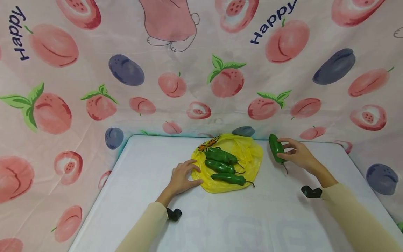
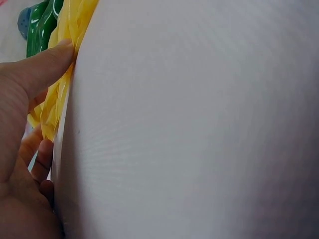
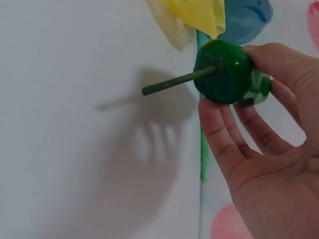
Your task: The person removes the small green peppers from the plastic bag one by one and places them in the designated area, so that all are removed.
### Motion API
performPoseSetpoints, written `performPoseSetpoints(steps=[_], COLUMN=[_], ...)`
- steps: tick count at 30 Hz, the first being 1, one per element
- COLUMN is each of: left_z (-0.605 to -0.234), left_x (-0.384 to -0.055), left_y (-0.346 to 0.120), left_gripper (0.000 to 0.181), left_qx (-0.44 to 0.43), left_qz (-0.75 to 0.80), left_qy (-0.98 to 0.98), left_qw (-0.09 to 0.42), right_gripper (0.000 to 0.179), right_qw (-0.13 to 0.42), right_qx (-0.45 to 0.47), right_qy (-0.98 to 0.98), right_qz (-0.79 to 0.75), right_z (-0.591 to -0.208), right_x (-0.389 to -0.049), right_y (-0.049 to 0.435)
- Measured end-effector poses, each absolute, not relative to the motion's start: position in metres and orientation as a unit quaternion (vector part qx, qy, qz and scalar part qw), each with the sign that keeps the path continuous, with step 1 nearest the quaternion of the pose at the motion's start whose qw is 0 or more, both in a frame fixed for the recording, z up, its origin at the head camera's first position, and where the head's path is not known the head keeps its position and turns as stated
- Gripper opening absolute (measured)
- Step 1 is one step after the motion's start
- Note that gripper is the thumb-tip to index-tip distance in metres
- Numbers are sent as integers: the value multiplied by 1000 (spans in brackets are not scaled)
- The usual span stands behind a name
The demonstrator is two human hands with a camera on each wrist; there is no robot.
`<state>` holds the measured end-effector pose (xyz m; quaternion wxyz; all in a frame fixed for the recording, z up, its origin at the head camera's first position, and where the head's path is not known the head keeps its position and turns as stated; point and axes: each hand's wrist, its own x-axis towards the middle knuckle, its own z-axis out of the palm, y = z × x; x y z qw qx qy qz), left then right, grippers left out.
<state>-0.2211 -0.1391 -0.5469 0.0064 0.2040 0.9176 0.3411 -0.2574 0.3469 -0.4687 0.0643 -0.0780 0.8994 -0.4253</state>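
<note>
My right hand (image 1: 299,153) pinches a glossy green pepper (image 1: 275,147) between thumb and fingers, to the right of a yellow plastic bag (image 1: 255,154). In the right wrist view the pepper's stem end (image 3: 219,69) faces the camera, with its long stem pointing left. Several more green peppers (image 1: 228,179) lie on the flattened bag, stems toward the right. My left hand (image 1: 182,177) rests at the bag's left edge, thumb and fingers spread apart. In the left wrist view its thumb (image 2: 47,67) touches the crinkled yellow plastic.
The white table (image 1: 126,196) reaches a fruit-printed cloth (image 1: 189,87) hanging behind it and along its sides. Black wrist devices (image 1: 311,191) sit at both sleeve cuffs. An orange and black print marks the bag's upper left.
</note>
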Motion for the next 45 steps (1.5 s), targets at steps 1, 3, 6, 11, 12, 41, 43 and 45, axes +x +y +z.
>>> performPoseSetpoints(steps=[1,3,6,11,12,41,43,45], left_z=[-547,-547,-546,-546,-546,-544,-544,-544], left_x=[-221,-221,-221,-221,-221,-219,-219,-219], left_y=[-139,-139,-139,-139,-139,-139,-139,-139], left_gripper=[33,33,32,32,32,33,33,33], left_qx=[204,203,204,204,204,202,203,203], left_qz=[341,341,340,342,342,341,341,342], left_qy=[918,918,918,917,917,918,918,917], left_qw=[7,7,6,7,7,11,10,12], right_gripper=[66,67,68,68,69,67,68,68], right_qw=[66,67,69,76,78,109,110,111], right_qx=[-75,-70,-62,-55,-54,-26,-29,-29], right_qy=[900,899,899,896,896,900,901,901], right_qz=[-425,-427,-428,-433,-433,-420,-419,-417], right_z=[-471,-475,-481,-488,-489,-504,-503,-502], right_x=[-258,-260,-262,-266,-266,-272,-271,-271], right_y=[347,346,345,342,342,336,335,334])
